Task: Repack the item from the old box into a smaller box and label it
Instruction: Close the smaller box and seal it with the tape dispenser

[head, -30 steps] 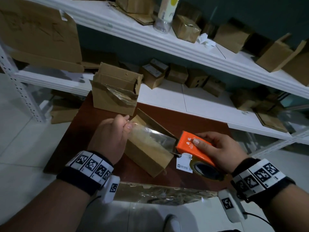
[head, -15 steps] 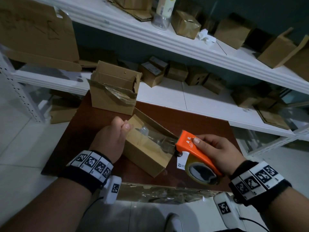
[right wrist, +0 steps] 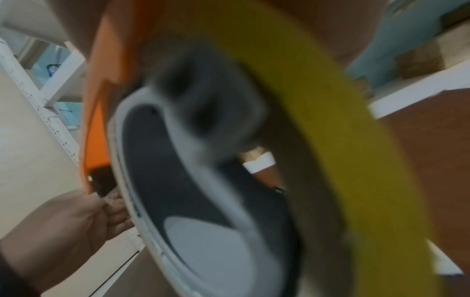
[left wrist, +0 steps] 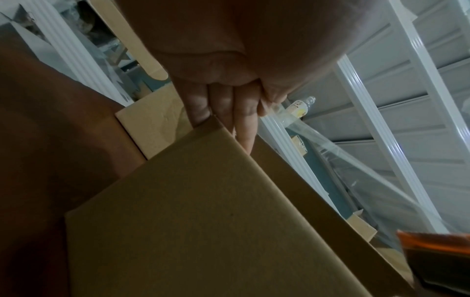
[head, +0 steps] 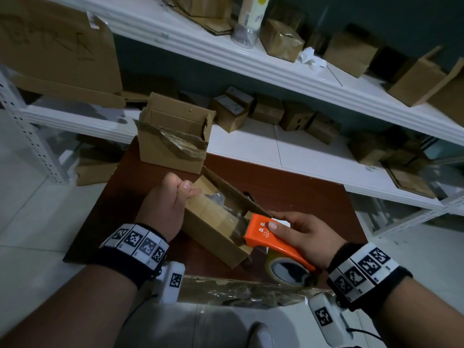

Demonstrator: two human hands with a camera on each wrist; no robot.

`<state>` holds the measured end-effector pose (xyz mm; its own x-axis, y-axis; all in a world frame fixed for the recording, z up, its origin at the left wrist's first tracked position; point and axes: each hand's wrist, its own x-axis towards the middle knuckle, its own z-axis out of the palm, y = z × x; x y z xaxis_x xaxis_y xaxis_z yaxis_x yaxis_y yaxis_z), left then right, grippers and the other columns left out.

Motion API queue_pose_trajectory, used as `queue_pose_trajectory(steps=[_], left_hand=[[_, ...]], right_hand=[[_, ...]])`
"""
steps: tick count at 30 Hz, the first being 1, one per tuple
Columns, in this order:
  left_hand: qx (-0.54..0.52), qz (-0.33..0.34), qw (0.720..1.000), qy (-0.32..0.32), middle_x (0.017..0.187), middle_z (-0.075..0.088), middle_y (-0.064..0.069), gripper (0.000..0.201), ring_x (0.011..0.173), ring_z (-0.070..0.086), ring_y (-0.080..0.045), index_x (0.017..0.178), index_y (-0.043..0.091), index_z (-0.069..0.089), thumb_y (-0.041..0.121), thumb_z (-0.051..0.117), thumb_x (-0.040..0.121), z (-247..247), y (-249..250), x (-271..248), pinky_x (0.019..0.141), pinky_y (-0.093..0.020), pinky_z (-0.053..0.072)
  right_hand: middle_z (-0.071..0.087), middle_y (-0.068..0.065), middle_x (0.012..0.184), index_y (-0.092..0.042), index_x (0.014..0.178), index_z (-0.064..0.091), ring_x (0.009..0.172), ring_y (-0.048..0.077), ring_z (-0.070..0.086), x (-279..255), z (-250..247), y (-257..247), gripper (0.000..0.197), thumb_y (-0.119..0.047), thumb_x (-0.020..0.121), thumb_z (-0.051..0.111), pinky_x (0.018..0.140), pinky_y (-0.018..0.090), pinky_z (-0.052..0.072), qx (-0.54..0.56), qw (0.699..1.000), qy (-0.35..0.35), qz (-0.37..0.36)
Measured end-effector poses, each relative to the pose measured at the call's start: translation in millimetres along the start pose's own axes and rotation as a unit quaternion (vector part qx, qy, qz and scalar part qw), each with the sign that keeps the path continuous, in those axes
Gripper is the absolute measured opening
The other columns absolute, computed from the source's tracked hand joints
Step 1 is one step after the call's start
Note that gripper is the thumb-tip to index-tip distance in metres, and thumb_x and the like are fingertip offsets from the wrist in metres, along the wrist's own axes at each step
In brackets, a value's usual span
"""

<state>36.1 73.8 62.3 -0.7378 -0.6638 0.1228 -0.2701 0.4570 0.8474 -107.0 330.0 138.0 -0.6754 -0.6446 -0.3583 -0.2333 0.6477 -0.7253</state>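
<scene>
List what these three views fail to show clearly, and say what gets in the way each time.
- Item inside the small box: head view, dim light and glossy wrap; identity unclear.
- Right hand fingers: right wrist view, blocked by the blurred tape dispenser.
- Box top: left wrist view, only its side shows.
- Left hand fingertips: hidden behind the box.
</scene>
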Motion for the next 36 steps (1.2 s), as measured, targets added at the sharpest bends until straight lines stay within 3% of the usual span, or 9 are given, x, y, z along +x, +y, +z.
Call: queue_pose_trajectory(steps=[3,5,9,14,19,25,29,33,36], left_hand=[[0.002,0.000,1.000,-0.003,0.092,0.076,0.009,0.038,0.094,0.071,-0.015,0.085,0.029,0.043,0.060,0.026,0.099,0,-4,1,0.084,-0.046,0.055],[0.005,-0.011,1.000,0.005,0.078,0.070,0.009,0.033,0.083,0.068,-0.015,0.082,0.027,0.041,0.052,0.034,0.102,-2,1,0,0.076,-0.039,0.052],[-0.012,-0.016,1.000,0.022,0.054,0.054,0.026,0.031,0.062,0.052,0.016,0.076,0.025,0.041,0.026,0.042,0.106,-5,18,-4,0.057,-0.015,0.031],[0.015,-0.012,1.000,0.023,0.076,0.067,0.017,0.024,0.073,0.055,0.003,0.084,0.030,0.044,0.033,0.037,0.107,-7,12,2,0.073,-0.029,0.039],[0.078,-0.006,0.996,0.036,0.074,0.057,0.009,0.027,0.067,0.052,-0.004,0.082,0.026,0.046,0.036,0.038,0.105,-10,10,5,0.056,-0.025,0.031],[0.110,0.003,0.993,0.042,0.082,0.054,0.005,0.029,0.071,0.052,-0.009,0.083,0.018,0.055,0.035,0.043,0.104,-8,3,13,0.059,-0.028,0.034],[0.117,-0.032,0.992,0.026,0.079,0.061,0.002,0.032,0.075,0.059,-0.018,0.081,0.020,0.056,0.039,0.042,0.103,-6,-4,17,0.066,-0.036,0.044],[0.087,-0.054,0.995,0.012,0.081,0.069,0.010,0.030,0.076,0.065,-0.010,0.086,0.023,0.058,0.039,0.042,0.104,-7,-2,19,0.070,-0.033,0.048],[0.054,-0.075,0.996,0.009,0.080,0.070,0.011,0.029,0.072,0.066,-0.005,0.088,0.021,0.059,0.037,0.042,0.105,-7,-3,22,0.069,-0.031,0.049]], right_hand=[[0.077,-0.011,0.101,-0.042,0.120,0.071,0.090,0.006,0.074,0,2,2,0.060,-0.079,0.074,0.064,0.095,0.038,0.056,-0.031,0.999,-0.019,0.002],[0.078,-0.010,0.093,-0.040,0.114,0.074,0.084,0.007,0.074,0,5,0,0.050,-0.072,0.078,0.060,0.089,0.035,0.057,-0.033,0.999,-0.038,0.008],[0.075,-0.011,0.071,-0.046,0.079,0.074,0.066,0.003,0.070,0,12,-6,0.027,-0.066,0.084,0.057,0.071,0.026,0.051,-0.042,0.998,-0.048,0.014],[0.077,-0.002,0.076,-0.043,0.073,0.076,0.073,0.015,0.074,4,13,-8,0.040,-0.074,0.081,0.052,0.081,0.036,0.059,-0.056,0.998,-0.037,0.021],[0.075,-0.002,0.071,-0.027,0.079,0.076,0.067,0.011,0.072,9,15,-7,0.056,-0.076,0.084,0.050,0.081,0.036,0.058,-0.098,0.995,-0.022,0.025],[0.074,0.009,0.073,-0.014,0.082,0.075,0.070,0.024,0.072,11,14,-9,0.071,-0.080,0.079,0.049,0.080,0.042,0.059,-0.109,0.993,-0.014,0.039],[0.074,0.007,0.071,-0.020,0.076,0.076,0.069,0.022,0.073,11,16,-11,0.065,-0.080,0.078,0.051,0.080,0.042,0.060,-0.098,0.993,0.012,0.060],[0.074,0.003,0.067,-0.031,0.071,0.075,0.067,0.019,0.072,12,17,-14,0.057,-0.082,0.075,0.051,0.079,0.040,0.059,-0.099,0.993,0.029,0.061],[0.073,0.003,0.066,-0.027,0.071,0.075,0.066,0.018,0.071,14,15,-16,0.061,-0.083,0.076,0.052,0.078,0.040,0.059,-0.116,0.991,0.034,0.061]])
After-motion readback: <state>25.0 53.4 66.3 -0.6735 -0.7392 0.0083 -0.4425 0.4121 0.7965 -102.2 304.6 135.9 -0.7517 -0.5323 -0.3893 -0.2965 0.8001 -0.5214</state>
